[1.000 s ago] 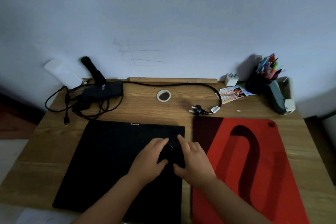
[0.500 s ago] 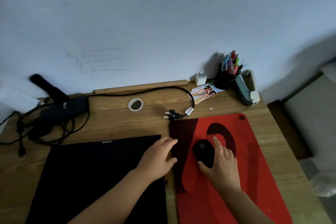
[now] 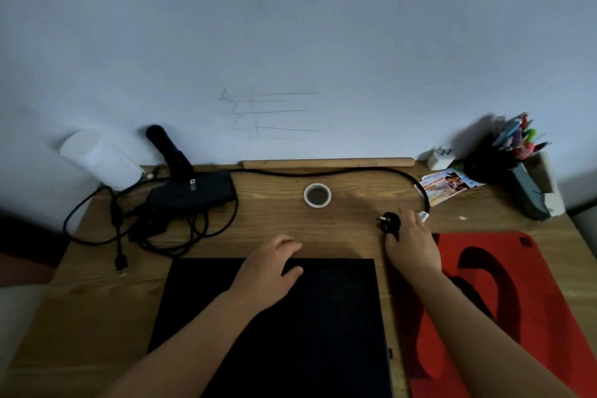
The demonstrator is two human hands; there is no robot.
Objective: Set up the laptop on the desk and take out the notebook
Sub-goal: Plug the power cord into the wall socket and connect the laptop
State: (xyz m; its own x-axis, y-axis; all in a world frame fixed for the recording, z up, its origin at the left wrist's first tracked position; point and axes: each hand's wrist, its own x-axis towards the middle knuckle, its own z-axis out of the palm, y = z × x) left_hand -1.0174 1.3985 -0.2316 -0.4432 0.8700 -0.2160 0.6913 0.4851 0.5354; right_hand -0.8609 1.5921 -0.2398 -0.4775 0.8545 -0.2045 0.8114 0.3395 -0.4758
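Nearest us, our closed black laptop [image 3: 274, 326] lies flat on the wooden desk [image 3: 97, 300], with the red mouse pad [image 3: 533, 317] just beside it to the right; a dark mouse [image 3: 466, 292] on the pad is mostly hidden by our right forearm. Our left hand [image 3: 268, 271] rests palm-down on the laptop's far edge, fingers loosely spread and holding nothing, the fingertips reaching over the edge onto the wood. Our right hand [image 3: 412, 244] sits at the pad's far left corner, fingers curled around the black power plug [image 3: 389, 222], whose prongs point left; we cannot tell how firmly it is gripped. From the plug the black cable [image 3: 323, 172] runs back and left to the power adapter [image 3: 190, 192], beside a tangle of cords. A roll of tape [image 3: 317, 194] sits between. Farthest, against the wall, stand a black flashlight [image 3: 168, 149], a white charger [image 3: 438, 158], a leaflet [image 3: 444, 186] and a pen holder [image 3: 513, 145]. We see no notebook.
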